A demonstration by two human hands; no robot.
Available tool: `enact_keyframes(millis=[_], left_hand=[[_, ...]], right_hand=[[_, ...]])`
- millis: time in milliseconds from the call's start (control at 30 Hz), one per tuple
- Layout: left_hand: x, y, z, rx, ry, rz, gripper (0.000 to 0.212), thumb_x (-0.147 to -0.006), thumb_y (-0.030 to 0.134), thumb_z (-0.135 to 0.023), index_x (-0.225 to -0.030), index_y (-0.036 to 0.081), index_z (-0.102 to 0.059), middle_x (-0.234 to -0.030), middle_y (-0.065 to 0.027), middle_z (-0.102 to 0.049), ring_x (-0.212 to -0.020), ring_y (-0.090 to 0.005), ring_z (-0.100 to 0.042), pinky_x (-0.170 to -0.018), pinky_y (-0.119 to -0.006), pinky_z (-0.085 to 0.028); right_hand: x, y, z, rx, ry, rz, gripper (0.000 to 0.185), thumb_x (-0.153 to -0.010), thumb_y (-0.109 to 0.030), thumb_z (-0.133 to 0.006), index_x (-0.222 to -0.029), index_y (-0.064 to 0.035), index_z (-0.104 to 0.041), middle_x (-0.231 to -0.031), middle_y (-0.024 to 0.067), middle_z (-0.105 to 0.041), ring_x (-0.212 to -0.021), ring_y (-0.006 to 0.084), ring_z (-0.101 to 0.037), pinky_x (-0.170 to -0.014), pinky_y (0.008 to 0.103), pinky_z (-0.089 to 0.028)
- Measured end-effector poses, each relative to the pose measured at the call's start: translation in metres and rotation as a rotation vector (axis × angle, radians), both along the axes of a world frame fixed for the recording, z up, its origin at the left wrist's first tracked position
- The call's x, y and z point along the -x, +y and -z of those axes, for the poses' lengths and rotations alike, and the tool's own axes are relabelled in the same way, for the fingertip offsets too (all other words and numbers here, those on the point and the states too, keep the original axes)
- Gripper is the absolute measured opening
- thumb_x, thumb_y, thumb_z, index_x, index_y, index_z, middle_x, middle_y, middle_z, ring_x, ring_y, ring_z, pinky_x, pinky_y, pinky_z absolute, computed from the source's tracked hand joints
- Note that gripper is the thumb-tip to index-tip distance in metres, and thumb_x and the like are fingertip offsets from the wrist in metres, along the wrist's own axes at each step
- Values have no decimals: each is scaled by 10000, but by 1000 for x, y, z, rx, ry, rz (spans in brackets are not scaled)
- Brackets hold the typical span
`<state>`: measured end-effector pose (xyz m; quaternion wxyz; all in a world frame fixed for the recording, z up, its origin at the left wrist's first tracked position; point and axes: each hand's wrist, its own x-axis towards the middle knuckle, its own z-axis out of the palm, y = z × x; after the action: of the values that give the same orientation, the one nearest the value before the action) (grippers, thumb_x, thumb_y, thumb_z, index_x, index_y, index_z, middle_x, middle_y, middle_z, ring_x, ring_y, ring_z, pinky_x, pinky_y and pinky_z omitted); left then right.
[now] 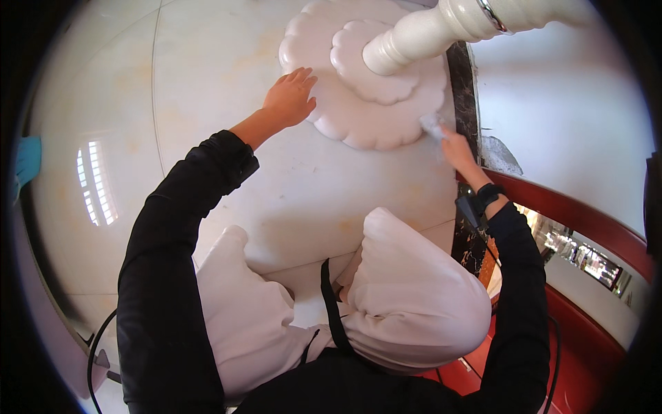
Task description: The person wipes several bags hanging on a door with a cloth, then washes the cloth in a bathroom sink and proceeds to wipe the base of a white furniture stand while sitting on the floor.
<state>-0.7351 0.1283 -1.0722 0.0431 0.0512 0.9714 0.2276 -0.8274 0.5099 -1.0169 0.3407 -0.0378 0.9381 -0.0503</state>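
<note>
Before me on the floor stands a glossy white scalloped base (331, 116), with a smaller scalloped tier (357, 77) on top. A turned white post (414, 46) with a silver band rises from the tier. My left hand (292, 98) is at the base's left rim, palm down, with nothing in it. At the base's right front rim, my right hand (457, 150) grips a whitish wad (432, 125). Blur hides whether the wad is cloth or paper. It seems to touch the scalloped edge.
Pale glossy floor tiles (217, 98) surround the base. A dark marble strip (464, 88) runs along the wall (548, 88) at right, beside a damaged patch (500, 155). Nearer on the right is a red frame (574, 207) with a reflective panel. A turquoise object (28, 160) shows at far left.
</note>
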Motion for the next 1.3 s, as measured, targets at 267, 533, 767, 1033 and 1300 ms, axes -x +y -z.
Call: enact_keyframes(millis=[267,533,767,1033,1300], left_hand=[[-10,0,14,296,82,304,494,-778,40,-512,-1259,56,-401,-1368,-79,-321,-1272,-225,-297,-1050,-354,-263],[-13,-4,9,317,41,317,482,-809,36,-499,-1276,44,-377,-1373,-89,-320,-1278,-207,-289,-1052,-351,-263],[-7,2,15,337,60,343,451,-825,71,-503,-1260,36,-389,-1365,-92,-331,-1268,-212,-306,-1048,-345,-270],[-8,-1,8,345,1,319,461,-827,78,-495,-1274,52,-386,-1377,-83,-319,-1267,-229,-305,-1048,-347,-263],[-57,24,4,240,-3,651,455,-772,102,-518,-1225,93,-478,-1346,-85,-372,-1275,-229,-291,-1066,-404,-209]], right_hand=[[-67,-162,55,835,294,-665,587,-754,53,-404,-1291,-181,-427,-1404,157,-268,-1308,364,-198,-1071,408,-163],[-81,-81,42,305,290,-987,585,-761,15,-448,-1282,-249,-426,-1442,72,-199,-1338,310,-125,-1074,495,-108],[-47,91,41,145,196,-213,567,-726,81,-389,-1246,-123,-480,-1362,143,-351,-1223,316,-379,-1000,336,-331],[-78,-58,-5,711,479,-419,659,-666,142,-333,-1266,-97,-460,-1367,188,-324,-1268,315,-314,-1039,348,-253],[-67,-82,48,499,402,-826,598,-706,39,-452,-1281,-122,-429,-1386,128,-304,-1274,310,-277,-1043,412,-232]])
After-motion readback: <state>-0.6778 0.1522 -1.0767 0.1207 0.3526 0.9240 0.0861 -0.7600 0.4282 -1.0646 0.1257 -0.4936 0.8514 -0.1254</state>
